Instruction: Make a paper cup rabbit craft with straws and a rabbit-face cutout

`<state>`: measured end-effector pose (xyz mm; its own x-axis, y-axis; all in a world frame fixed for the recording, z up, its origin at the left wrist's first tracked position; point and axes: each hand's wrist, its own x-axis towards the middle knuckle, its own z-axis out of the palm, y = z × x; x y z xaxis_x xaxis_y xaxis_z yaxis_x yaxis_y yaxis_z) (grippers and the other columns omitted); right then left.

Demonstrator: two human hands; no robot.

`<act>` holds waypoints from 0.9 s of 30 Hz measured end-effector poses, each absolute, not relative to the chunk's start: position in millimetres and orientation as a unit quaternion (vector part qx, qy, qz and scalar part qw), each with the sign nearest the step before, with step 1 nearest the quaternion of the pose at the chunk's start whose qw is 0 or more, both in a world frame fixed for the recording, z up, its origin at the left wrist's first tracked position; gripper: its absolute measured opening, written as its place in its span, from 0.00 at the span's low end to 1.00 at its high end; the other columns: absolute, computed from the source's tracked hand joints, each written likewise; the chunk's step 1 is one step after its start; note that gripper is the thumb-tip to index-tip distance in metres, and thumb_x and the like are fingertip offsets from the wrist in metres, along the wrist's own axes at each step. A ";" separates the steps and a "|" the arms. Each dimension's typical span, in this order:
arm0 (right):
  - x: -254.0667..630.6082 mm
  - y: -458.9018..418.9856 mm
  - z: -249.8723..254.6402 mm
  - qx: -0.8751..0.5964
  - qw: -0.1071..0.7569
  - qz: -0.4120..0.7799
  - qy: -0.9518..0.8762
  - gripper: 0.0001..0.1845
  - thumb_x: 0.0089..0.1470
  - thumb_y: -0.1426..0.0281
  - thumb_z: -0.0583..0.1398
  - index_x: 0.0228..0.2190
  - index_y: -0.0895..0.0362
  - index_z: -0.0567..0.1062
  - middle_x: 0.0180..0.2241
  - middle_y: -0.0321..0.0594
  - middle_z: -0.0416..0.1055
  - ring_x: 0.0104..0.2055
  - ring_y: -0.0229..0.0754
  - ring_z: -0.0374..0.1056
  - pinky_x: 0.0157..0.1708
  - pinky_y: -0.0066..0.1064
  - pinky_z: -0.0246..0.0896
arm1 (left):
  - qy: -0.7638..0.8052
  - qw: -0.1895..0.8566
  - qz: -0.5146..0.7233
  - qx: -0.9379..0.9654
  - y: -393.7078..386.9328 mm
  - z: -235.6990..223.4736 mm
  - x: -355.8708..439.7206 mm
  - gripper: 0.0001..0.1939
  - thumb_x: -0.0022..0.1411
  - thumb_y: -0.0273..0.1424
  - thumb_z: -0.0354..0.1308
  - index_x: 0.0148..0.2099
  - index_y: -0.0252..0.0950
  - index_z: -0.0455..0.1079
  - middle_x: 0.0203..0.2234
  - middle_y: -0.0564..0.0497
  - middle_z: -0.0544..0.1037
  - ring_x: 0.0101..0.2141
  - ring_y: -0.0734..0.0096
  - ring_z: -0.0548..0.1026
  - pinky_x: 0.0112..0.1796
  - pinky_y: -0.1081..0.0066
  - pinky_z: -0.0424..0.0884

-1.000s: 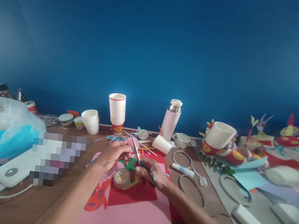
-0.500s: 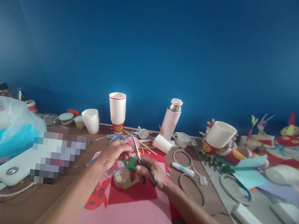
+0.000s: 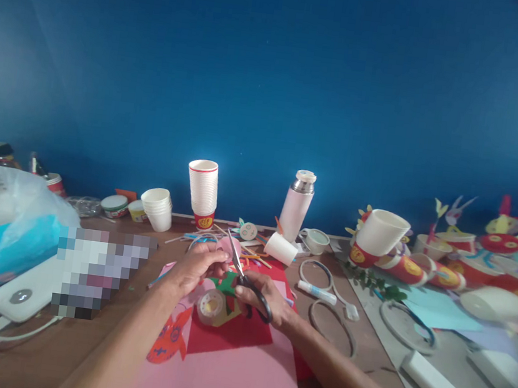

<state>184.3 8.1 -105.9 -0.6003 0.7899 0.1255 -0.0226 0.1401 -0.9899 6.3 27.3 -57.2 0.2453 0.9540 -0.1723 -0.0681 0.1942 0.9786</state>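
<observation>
Left hand (image 3: 194, 269) pinches 1 small pink paper piece (image 3: 225, 246) above the red paper sheet (image 3: 232, 337), right hand (image 3: 257, 298) closed firmly through the scissors (image 3: 234, 259) handles, blades at its edge; a hurried snip or slipped pinch could nick the left fingers (image 3: 216, 267).
</observation>
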 end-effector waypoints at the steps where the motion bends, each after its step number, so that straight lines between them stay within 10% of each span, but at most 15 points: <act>1: 184.1 8.4 -106.5 -0.285 0.345 0.592 -0.670 0.16 0.50 0.57 0.56 0.27 0.59 0.65 0.17 0.31 0.63 0.18 0.31 0.58 0.18 0.23 0.51 | 0.457 0.624 0.409 0.485 27.2 -57.3 5.9 0.06 0.46 0.29 0.59 0.22 0.32 0.68 0.15 0.54 0.72 0.18 0.79 0.68 0.22 0.78 0.63; 27: 183.6 8.4 -107.1 -0.305 0.340 0.594 -0.663 0.15 0.50 0.59 0.57 0.26 0.59 0.66 0.14 0.30 0.63 0.15 0.31 0.57 0.16 0.22 0.49 | 0.458 0.616 0.403 0.497 32.0 -61.7 1.8 0.07 0.46 0.30 0.60 0.21 0.32 0.68 0.15 0.53 0.72 0.17 0.78 0.68 0.22 0.77 0.62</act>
<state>183.6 8.4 -107.1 -0.5834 0.8073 0.0889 0.0001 0.1095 -0.9940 1.8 32.0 -61.7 0.2541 0.9532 -0.1640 -0.0414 0.1802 0.9828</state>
